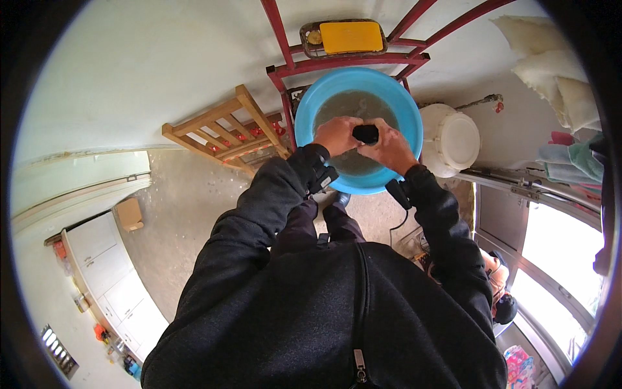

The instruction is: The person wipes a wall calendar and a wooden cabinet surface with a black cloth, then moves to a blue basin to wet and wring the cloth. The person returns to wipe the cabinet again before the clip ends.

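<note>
Over a blue basin my left hand and my right hand meet, one at each side of a small black thing. Fingers of both hands close on it from left and right. It is dark and without visible detail, so its kind does not show. Below the hands, greyish murky water lies in the basin. My hands hide part of the basin's near side. Black sleeves and a dark strap-on device cover each wrist.
A dark red metal frame holds a tray with a yellow block behind the basin. A white lidded bucket stands close on the right. To the left leans a wooden slatted rack. A cardboard box sits on the floor.
</note>
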Motion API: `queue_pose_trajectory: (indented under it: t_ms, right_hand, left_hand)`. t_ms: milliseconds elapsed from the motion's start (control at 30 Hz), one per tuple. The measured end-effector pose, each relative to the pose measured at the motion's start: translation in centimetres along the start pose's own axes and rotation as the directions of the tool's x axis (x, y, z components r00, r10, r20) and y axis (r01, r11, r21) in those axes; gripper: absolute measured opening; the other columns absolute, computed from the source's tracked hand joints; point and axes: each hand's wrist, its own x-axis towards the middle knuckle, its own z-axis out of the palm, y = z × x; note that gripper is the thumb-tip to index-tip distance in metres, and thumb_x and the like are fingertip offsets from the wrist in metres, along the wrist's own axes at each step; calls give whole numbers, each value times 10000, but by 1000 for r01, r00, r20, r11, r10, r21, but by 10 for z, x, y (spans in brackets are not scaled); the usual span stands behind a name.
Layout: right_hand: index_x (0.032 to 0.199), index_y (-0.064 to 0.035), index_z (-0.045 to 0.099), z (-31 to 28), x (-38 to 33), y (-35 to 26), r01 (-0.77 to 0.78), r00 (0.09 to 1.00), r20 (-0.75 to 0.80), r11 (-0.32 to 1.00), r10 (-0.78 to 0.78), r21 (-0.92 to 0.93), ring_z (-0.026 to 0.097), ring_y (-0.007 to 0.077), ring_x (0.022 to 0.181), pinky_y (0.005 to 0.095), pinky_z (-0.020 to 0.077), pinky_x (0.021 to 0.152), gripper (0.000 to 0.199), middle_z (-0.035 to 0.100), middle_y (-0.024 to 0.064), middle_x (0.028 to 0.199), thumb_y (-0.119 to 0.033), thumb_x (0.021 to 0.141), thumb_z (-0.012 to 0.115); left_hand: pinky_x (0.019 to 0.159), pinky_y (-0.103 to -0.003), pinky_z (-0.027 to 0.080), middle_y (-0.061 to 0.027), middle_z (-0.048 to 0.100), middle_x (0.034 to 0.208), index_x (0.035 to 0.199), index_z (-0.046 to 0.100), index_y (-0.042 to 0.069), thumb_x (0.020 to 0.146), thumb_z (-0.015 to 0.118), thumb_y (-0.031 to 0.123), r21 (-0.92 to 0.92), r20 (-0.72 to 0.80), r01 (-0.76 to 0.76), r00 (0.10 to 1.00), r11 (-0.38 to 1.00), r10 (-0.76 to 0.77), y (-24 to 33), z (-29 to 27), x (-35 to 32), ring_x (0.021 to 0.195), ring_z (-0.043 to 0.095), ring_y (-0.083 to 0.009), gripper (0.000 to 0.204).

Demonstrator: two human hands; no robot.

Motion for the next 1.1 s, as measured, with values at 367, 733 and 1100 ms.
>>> queue_pose_trajectory:
  t_ms: [367, 733, 1100]
  right_hand:
    - [1380, -88, 589, -5, -4, -16, 340, 902, 26, 670, -431, -660, 727, 300, 951, 455, 581, 768, 444, 642, 155, 1197, -241, 970, 661]
    - [974, -64, 744, 19, 10, -1, 52, 997, 70, 867, -19, -495, 788, 364, 825, 497, 617, 739, 299, 787, 168, 859, -344, 872, 773]
    - [861, -33, 767, 41, -4, 23, -107, 975, 219, 910, 18, 401, 754, 346, 816, 429, 599, 752, 214, 777, 154, 837, -235, 805, 807]
  left_hand:
    - [423, -279, 261, 20, 562, 657, 937, 706, 65, 927, 804, 178, -494, 635, 545, 759, 677, -147, 1, -18, 11, 481, 409, -75, 150]
    - [695, -500, 604, -198, 763, 867, 1367, 599, -2, 860, 768, 174, 600, 134, -112, 990, 792, 38, 9, 12, 5, 799, 773, -391, 562]
    - [619, -402, 599, -79, 736, 831, 1420, 555, 70, 933, 720, 223, 808, 184, -333, 927, 486, 328, 11, 11, -2, 726, 783, -262, 537]
